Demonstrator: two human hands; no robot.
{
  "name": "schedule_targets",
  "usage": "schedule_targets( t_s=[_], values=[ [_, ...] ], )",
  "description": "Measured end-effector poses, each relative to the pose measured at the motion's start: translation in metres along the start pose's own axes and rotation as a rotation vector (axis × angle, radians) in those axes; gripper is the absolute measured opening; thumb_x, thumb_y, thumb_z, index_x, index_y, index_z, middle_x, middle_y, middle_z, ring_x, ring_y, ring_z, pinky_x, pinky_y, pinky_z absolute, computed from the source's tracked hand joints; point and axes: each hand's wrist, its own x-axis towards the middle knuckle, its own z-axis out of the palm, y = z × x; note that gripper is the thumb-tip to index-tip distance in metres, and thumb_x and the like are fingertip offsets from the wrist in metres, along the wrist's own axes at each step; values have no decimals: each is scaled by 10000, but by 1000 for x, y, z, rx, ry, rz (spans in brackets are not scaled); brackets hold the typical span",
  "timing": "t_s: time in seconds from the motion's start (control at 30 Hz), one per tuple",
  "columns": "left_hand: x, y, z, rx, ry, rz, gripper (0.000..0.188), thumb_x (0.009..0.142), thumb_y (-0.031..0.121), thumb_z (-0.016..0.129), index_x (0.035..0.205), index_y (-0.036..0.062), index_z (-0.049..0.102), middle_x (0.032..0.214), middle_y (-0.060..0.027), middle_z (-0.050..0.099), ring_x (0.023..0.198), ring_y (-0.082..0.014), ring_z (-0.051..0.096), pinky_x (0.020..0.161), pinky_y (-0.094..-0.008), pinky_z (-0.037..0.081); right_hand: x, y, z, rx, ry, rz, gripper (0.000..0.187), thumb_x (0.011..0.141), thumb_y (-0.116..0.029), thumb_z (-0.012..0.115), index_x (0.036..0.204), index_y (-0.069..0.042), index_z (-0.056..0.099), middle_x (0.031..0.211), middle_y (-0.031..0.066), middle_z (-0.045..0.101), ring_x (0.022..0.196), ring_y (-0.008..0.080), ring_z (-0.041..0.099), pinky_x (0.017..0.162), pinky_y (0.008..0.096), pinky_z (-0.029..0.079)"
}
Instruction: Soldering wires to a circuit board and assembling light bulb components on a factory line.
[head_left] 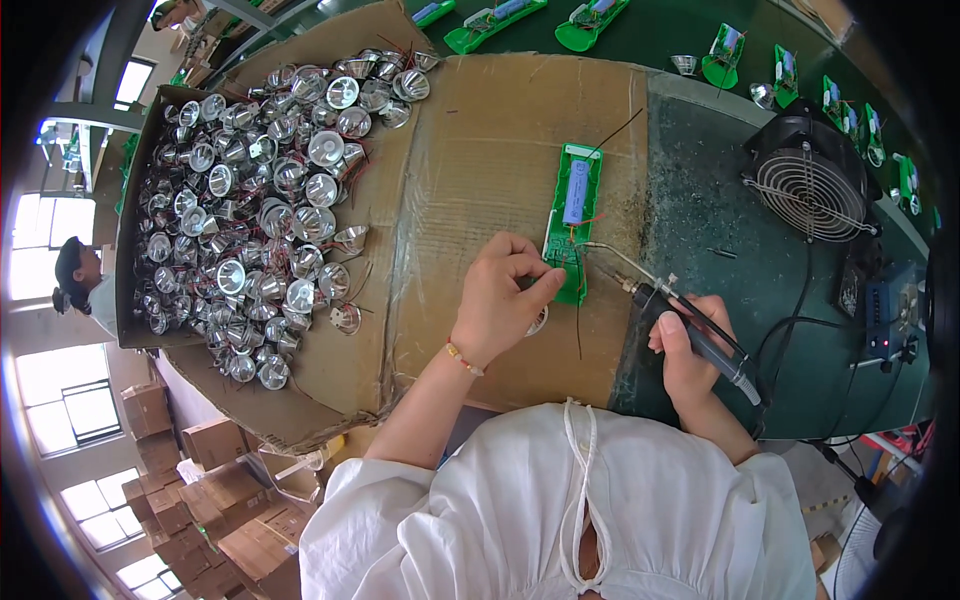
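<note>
On the cardboard mat lies an open green housing [571,287] with a blue cylindrical battery cell [576,192] and thin red and black wires. At its lower half, my left hand [503,297] is closed, thumb and forefinger pinched by the wires; what they grip is too small to make out. The rim of a silver reflector cup [540,321] peeks out from under that hand. My right hand [692,345] grips a black soldering iron [690,328] with a thin metal feed tube. The tip of the iron reaches the wire ends in the housing, close to my left fingertips.
A cardboard box [140,250] full of silver reflector cups with wires stands at the left. A caged black fan [808,190] and a blue control unit [893,315] with cables are at the right. Several green housings [722,58] line the far edge. Another person [85,280] is at far left.
</note>
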Motion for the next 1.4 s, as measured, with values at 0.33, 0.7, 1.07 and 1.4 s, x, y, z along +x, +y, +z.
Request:
schedule_targets(
  t_s=[0.33, 0.7, 1.07, 1.4],
  values=[
    [1, 1, -4, 47, 63, 45, 128, 743, 128, 683, 742, 2, 659, 815, -69, 549, 660, -157, 533, 563, -272, 442, 4, 4, -3, 27, -10, -44, 176, 800, -69, 628, 854, -8, 473, 643, 69, 552, 530, 84, 508, 493, 216, 417],
    [73, 25, -6, 452, -102, 108, 154, 725, 174, 597, 729, 43, 676, 671, -171, 620, 611, -303, 625, 600, -362, 504, 16, 1, -19, 17, 198, 11, 178, 811, -93, 625, 872, -7, 482, 669, 56, 544, 544, 79, 514, 509, 207, 415],
    [302, 58, 20, 712, 256, 216, 488, 648, 495, 701, 874, 65, 647, 874, -131, 649, 830, -276, 618, 737, -359, 482, 20, 4, -14, 27, 231, 191, 156, 796, -86, 649, 840, -21, 514, 622, 15, 553, 545, 59, 509, 499, 206, 413],
    [146, 45, -9, 812, 193, 359, 350, 696, 437, 646, 684, 87, 631, 736, -96, 593, 682, -296, 593, 648, -401, 463, 24, -1, -12, -12, 232, 176, 125, 831, -97, 572, 866, -14, 484, 615, 49, 516, 505, 86, 475, 481, 212, 396]
  ],
)
